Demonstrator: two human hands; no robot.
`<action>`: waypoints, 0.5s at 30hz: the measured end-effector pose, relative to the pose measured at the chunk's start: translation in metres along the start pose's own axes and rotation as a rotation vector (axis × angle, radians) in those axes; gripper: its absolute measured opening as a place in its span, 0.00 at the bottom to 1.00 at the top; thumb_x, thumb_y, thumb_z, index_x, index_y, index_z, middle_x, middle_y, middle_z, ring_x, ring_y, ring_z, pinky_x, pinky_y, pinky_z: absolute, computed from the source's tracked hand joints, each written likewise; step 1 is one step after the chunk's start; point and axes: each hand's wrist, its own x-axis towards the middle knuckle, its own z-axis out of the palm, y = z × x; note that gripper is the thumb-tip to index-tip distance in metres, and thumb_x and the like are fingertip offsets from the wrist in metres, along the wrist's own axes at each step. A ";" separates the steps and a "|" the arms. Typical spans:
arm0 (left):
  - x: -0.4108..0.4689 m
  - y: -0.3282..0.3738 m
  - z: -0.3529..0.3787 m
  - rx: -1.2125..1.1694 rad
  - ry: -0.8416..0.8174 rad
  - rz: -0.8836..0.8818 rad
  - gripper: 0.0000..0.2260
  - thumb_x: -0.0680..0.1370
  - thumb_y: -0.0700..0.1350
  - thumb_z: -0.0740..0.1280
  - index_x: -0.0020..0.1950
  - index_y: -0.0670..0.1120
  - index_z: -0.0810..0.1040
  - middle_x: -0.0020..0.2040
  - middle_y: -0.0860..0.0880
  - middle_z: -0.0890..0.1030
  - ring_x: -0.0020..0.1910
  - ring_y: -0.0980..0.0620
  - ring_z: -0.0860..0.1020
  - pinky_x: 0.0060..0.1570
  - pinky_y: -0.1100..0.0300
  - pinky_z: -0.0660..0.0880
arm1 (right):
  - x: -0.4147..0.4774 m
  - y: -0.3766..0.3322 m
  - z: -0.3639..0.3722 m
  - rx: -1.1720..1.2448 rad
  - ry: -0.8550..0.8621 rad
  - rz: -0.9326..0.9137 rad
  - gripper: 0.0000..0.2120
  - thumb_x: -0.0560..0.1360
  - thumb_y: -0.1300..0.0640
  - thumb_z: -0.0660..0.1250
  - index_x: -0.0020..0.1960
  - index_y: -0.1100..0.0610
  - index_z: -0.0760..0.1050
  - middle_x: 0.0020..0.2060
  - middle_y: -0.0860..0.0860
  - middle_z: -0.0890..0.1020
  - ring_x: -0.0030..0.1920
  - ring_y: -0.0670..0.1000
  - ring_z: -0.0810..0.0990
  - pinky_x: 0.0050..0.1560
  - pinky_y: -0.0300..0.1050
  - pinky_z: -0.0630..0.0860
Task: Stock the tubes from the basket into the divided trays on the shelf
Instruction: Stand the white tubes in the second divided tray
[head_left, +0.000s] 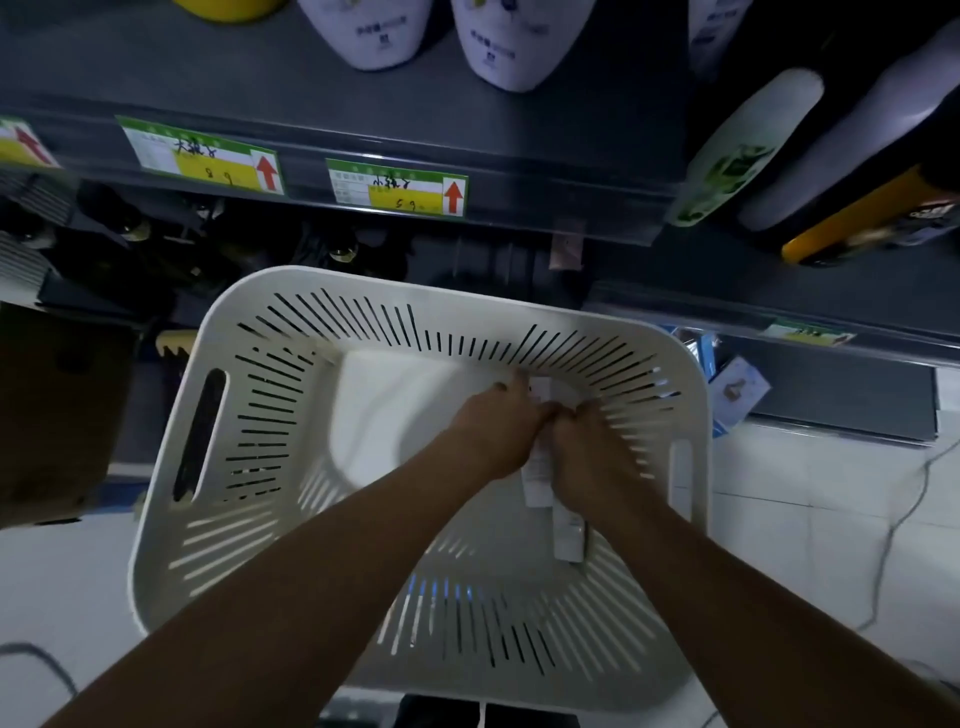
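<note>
A person leans over a white basket (363, 283) with long slits in its sides. The basket sits on the pale floor (810, 499) in front of a dark grey shelf (467, 114). Both arms reach down into the right side of the basket.

The left hand (496, 434) and the right hand (592, 460) are close together, knuckles almost touching. Both have their fingers curled tight around a small bunch of white tubes (537, 470). The tubes stick out between the two hands. One end pokes up on the far side, by the basket wall. The other end hangs down on the near side, below the right wrist. How many tubes there are is hard to tell.

On the front edge of the shelf are two green and yellow price tags (397, 187) with red arrows. White bottles (511, 47) stand on the shelf above them. More bottles (748, 150) lean at the far right. A thin cable (906, 506) lies on the floor at the right.
</note>
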 end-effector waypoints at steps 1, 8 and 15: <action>-0.001 0.000 0.000 -0.010 0.016 -0.004 0.25 0.80 0.45 0.64 0.76 0.57 0.64 0.68 0.38 0.65 0.56 0.37 0.77 0.49 0.46 0.77 | 0.001 -0.001 0.001 -0.014 -0.010 -0.010 0.18 0.78 0.63 0.61 0.68 0.61 0.68 0.64 0.65 0.71 0.60 0.63 0.75 0.57 0.52 0.75; -0.020 -0.009 0.004 -0.267 0.225 -0.201 0.16 0.82 0.52 0.61 0.64 0.43 0.69 0.53 0.39 0.74 0.48 0.36 0.78 0.40 0.53 0.69 | -0.003 -0.012 0.003 -0.233 -0.046 0.034 0.24 0.77 0.64 0.65 0.71 0.66 0.64 0.69 0.67 0.64 0.66 0.64 0.71 0.64 0.54 0.72; -0.032 -0.027 0.006 -0.529 0.230 -0.282 0.24 0.76 0.44 0.71 0.70 0.46 0.66 0.50 0.41 0.78 0.47 0.43 0.78 0.43 0.56 0.72 | -0.001 -0.011 0.011 -0.336 -0.015 -0.014 0.26 0.76 0.64 0.63 0.72 0.66 0.60 0.68 0.65 0.67 0.71 0.67 0.64 0.72 0.58 0.64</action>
